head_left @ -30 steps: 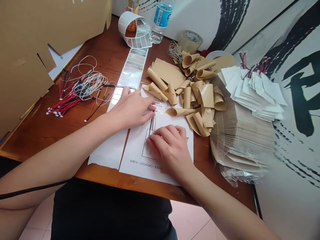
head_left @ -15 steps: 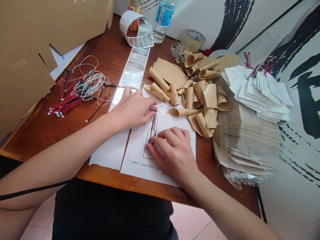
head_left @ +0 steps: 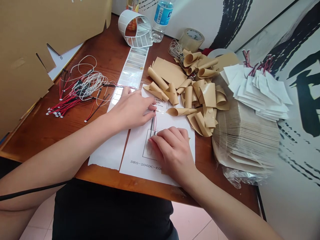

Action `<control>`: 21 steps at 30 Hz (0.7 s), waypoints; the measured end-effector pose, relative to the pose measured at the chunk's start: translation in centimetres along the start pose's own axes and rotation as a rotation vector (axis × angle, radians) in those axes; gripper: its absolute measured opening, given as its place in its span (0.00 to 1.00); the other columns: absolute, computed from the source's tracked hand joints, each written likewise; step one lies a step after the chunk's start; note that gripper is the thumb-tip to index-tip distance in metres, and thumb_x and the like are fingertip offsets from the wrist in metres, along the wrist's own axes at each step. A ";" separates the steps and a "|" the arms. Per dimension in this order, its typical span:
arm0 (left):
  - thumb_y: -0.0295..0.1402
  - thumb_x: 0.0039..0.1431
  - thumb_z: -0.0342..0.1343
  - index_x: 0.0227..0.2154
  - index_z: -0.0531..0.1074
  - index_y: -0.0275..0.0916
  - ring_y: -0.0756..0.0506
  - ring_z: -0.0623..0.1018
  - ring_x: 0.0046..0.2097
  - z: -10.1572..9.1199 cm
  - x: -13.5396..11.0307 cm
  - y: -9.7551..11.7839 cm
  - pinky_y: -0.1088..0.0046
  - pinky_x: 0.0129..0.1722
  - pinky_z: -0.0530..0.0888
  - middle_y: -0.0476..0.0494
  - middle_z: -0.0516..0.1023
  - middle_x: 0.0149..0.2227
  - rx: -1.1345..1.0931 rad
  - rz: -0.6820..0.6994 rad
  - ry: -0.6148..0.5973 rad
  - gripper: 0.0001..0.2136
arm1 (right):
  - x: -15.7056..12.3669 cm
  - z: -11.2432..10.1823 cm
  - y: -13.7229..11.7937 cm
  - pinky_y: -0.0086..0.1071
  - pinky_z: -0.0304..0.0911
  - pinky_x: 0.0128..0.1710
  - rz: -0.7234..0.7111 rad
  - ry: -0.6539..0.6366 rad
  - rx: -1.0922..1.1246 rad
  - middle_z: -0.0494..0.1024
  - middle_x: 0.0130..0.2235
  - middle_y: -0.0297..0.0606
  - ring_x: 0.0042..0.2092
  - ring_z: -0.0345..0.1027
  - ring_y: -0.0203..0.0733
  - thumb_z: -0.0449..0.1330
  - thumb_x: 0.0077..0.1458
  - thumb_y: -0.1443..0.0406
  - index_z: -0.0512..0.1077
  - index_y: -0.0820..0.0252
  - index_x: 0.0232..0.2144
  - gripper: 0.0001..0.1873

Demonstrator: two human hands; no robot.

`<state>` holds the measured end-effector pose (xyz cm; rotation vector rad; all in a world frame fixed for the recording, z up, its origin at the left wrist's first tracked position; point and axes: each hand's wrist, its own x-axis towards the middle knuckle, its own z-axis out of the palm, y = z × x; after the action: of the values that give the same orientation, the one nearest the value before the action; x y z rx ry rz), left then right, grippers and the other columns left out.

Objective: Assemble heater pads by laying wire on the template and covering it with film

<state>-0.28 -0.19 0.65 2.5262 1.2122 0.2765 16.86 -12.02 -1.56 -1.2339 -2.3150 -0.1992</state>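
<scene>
Hands at desk (head_left: 45,140) | left hand (head_left: 131,108): fingertips on red-and-black wires (head_left: 152,124), grip unclear | right hand (head_left: 172,153): flat, open, on printed sheet (head_left: 172,124)

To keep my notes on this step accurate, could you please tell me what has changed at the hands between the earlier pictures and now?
The right hand has slid back over the outlined box on the printed sheet, covering the wire ends that showed half a second ago. The left hand stays at the red and black wires, and the curled tan papers lie unchanged.
</scene>
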 end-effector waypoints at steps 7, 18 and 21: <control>0.50 0.59 0.61 0.49 0.77 0.42 0.35 0.74 0.55 -0.5 -0.2 0.1 0.54 0.56 0.56 0.45 0.85 0.45 0.023 -0.015 -0.056 0.21 | -0.1 0.2 0.0 0.38 0.51 0.38 -0.018 -0.004 0.001 0.74 0.30 0.36 0.34 0.59 0.40 0.58 0.66 0.71 0.72 0.58 0.31 0.10; 0.53 0.50 0.67 0.50 0.77 0.43 0.32 0.73 0.55 -1.0 -0.4 0.5 0.53 0.57 0.58 0.43 0.81 0.44 0.084 -0.025 -0.105 0.28 | 0.0 0.4 0.0 0.38 0.52 0.38 -0.051 -0.040 -0.014 0.75 0.30 0.36 0.34 0.59 0.41 0.58 0.64 0.74 0.73 0.59 0.30 0.11; 0.52 0.50 0.67 0.49 0.77 0.43 0.32 0.74 0.55 -0.9 -0.5 0.6 0.52 0.58 0.58 0.43 0.81 0.43 0.092 -0.012 -0.096 0.27 | -0.1 0.4 0.0 0.38 0.51 0.38 -0.056 -0.052 -0.017 0.75 0.31 0.36 0.34 0.59 0.41 0.57 0.64 0.75 0.72 0.58 0.29 0.12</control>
<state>-0.47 -0.73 1.69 2.5764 1.2295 0.0977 16.77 -11.89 -1.93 -1.1967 -2.3984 -0.2090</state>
